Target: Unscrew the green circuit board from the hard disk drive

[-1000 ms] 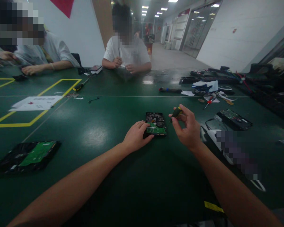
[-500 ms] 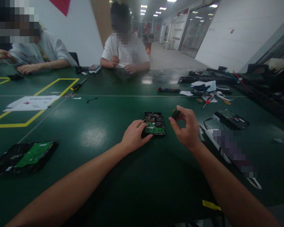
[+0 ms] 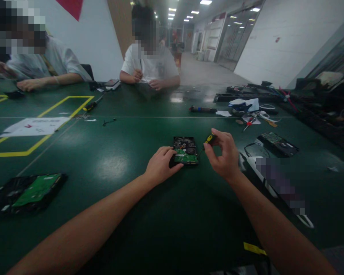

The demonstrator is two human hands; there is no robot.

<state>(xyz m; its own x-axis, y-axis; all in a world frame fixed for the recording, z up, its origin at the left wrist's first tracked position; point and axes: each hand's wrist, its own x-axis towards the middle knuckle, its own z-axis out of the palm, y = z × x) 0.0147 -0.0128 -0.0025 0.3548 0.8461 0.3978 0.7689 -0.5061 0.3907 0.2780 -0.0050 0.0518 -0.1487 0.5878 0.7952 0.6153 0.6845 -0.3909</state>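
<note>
A hard drive [image 3: 184,144] lies on the green table in front of me, its green circuit board facing up. My left hand [image 3: 163,162] grips the drive's left side, with fingers over the top and thumb along the near edge. In my right hand [image 3: 224,154] is a black and yellow screwdriver [image 3: 209,139], pinched by its handle between thumb and fingers. The thin shaft slants down to the left, toward the right edge of the drive. Whether the tip touches a screw is too small to tell.
A second hard drive [image 3: 28,194] lies at the left, another [image 3: 278,144] at the right beside a white-edged pouch [image 3: 271,183]. A red screwdriver [image 3: 249,123] and another yellow-black screwdriver [image 3: 89,105] lie farther back. Paper [image 3: 34,126] rests inside yellow tape. Two people sit across the table.
The screwdriver handle has turned in my right fingers, showing more of its yellow side. My left hand stays on the hard drive. The whole view has shifted slightly.
</note>
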